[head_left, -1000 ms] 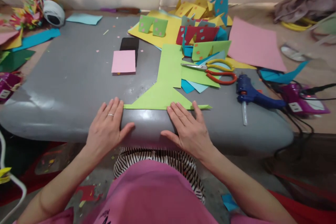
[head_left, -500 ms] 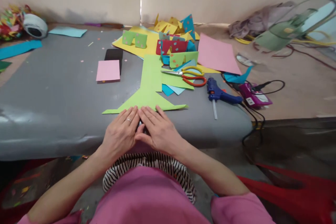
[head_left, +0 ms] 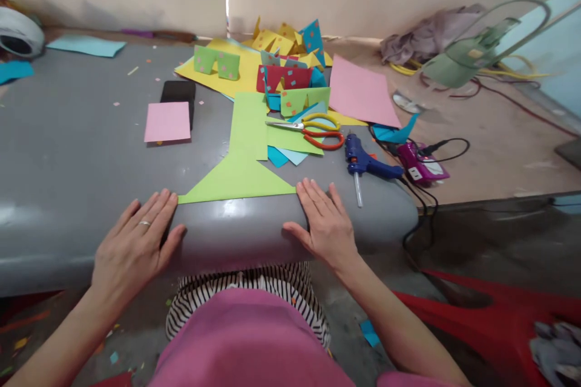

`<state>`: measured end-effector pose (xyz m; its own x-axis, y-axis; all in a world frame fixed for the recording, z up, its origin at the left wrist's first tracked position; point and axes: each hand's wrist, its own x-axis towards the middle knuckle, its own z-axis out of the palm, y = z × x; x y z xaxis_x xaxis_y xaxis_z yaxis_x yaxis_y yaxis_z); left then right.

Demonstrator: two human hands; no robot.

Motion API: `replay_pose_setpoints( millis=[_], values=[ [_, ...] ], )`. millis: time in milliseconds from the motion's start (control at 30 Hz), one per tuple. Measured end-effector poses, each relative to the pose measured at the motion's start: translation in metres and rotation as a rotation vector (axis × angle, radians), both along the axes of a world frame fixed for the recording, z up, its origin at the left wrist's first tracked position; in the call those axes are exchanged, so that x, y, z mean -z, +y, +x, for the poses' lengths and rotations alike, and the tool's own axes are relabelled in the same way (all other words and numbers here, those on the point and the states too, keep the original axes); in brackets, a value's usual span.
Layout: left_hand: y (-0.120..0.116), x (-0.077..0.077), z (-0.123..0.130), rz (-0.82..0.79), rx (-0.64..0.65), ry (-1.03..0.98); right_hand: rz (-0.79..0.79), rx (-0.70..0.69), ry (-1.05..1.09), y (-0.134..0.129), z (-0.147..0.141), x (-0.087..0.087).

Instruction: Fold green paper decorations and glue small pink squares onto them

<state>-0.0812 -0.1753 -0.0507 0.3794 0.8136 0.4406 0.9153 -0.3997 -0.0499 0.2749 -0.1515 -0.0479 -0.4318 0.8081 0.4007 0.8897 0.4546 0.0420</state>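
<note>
A light green folded paper point(head_left: 240, 178) lies flat near the table's front edge, its base wide and straight, with a narrow strip running up from it. My left hand point(head_left: 136, 236) is open, its fingertips pressing on the paper's left tip. At the opposite tip, my right hand point(head_left: 324, 221) also lies open with fingertips on the paper. Scissors point(head_left: 313, 127) with one yellow and one red handle rest on green sheets to the right of the strip. A blue glue gun point(head_left: 367, 160) with a clear glue stick lies beyond my right hand.
Spotted folded paper pieces point(head_left: 295, 78) are piled at the back on a yellow sheet point(head_left: 247, 66). Pink paper squares point(head_left: 167, 122) sit by a black object point(head_left: 179, 92). A pink sheet point(head_left: 361, 94), a purple power strip point(head_left: 422, 163) and cables lie right.
My hands have slid apart from the middle of the paper's bottom edge out to its two tips. The view has shifted slightly to the right.
</note>
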Motion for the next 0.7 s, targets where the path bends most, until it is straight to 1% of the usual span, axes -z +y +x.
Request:
replay_pose_setpoints(
  millis=[67,133,167,200,233,300,333,400,467,500,567,633,700],
  values=[
    [0.001,-0.002,-0.001,0.012,-0.091,-0.035,-0.027,-0.010,0.025,0.001,0.001,0.000],
    [0.001,-0.008,0.002,0.041,-0.177,-0.083,-0.043,-0.032,0.058,0.002,0.003,-0.003],
    [0.000,-0.012,0.005,0.065,-0.190,-0.108,-0.035,-0.041,0.075,0.003,0.004,-0.006],
    [0.000,-0.015,0.011,0.096,-0.164,-0.131,-0.018,-0.047,0.091,0.003,0.004,-0.009],
    [0.000,-0.019,0.018,0.130,-0.103,-0.143,0.005,-0.058,0.104,0.004,0.001,-0.013],
    [0.001,-0.023,0.040,0.119,0.091,-0.103,0.041,-0.112,0.112,0.006,-0.010,-0.021],
    [0.004,-0.024,0.053,0.120,0.151,-0.089,0.043,-0.153,0.106,0.007,-0.019,-0.023],
    [0.011,-0.020,0.078,0.109,0.197,-0.071,0.017,-0.235,0.077,0.009,-0.039,-0.025],
    [0.019,-0.013,0.094,0.080,0.187,-0.061,-0.020,-0.268,0.056,0.012,-0.055,-0.022],
    [0.022,-0.010,0.096,0.064,0.178,-0.057,-0.036,-0.263,0.050,0.013,-0.058,-0.019],
    [0.026,-0.005,0.090,0.035,0.147,-0.059,-0.047,-0.208,0.036,0.015,-0.054,-0.014],
    [0.027,-0.005,0.075,0.036,0.116,-0.066,-0.026,-0.116,0.013,0.018,-0.041,-0.012],
    [0.028,-0.010,0.058,0.079,0.105,-0.061,-0.003,-0.049,-0.007,0.021,-0.027,-0.015]
  ],
)
